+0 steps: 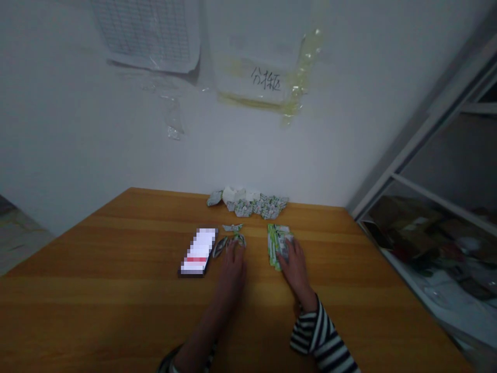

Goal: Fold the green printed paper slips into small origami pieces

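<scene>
Head view: 2 hands on 2 small groups of wrappers

The left hand [232, 264] is relaxed and reaches forward, its fingers [234, 247] coming down on or just behind a few small green-and-white wrappers [229, 241]. It is not clenched, but whether they are pinching anything I cannot tell. The right hand [295, 267], open and unclenched, lies over a loose stack of green packets [276, 246], with a striped sleeve [320, 334] at the wrist. Farther off, a heap of crumpled wrappers [248, 203] lies near the back edge of the wooden table [97, 311]. A phone [198, 251], its screen blurred out, lies just left of the small wrappers. A handwritten sign [264, 80] is taped to the wall above, and a metal shelf [427, 155] stands to the right.

The likeliest trouble is the light wrappers. A careless sweep of the left hand could push them against the phone or scatter them. Pressure or a quick lift from the right hand could fan the stack. Bits from the heap could slip off the back edge if nudged. The dim light could also make the printed wrappers hard to tell apart.
</scene>
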Demonstrator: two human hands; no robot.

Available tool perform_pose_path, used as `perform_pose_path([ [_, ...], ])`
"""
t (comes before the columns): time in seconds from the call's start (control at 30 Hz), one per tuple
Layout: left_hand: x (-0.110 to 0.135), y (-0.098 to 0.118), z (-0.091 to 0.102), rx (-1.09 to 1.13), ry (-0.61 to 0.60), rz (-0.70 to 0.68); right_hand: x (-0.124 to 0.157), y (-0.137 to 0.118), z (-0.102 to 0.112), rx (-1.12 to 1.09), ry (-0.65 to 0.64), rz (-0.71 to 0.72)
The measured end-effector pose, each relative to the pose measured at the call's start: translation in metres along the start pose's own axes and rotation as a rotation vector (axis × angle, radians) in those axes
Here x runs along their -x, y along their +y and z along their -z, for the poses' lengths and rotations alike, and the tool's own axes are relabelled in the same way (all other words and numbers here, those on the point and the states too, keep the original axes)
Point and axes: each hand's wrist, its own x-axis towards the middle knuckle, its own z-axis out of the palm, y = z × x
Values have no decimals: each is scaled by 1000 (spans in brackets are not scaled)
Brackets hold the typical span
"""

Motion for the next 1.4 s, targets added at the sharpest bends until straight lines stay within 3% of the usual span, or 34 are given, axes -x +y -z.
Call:
perform_pose_path([
  [0.17,1,3,-9,-42,42,-79,-3,2,-3,-183,115,-105],
  [0.4,1,16,-10,-42,77,-164,-13,5,14,-295,255,-263],
  [0.6,7,33,-3,-28,2,-282,-14,18,26,-337,259,-396],
  [0.8,13,43,0,5,-121,-306,-10,22,27,-366,253,-481],
  [1.07,10,37,-8,178,-226,-242,-6,26,27,-403,259,-513],
  [1.3,-17,50,-31,365,-222,12,-3,22,27,-493,308,-526],
  [1.4,-31,57,-44,407,-228,65,-1,19,29,-535,272,-515],
])
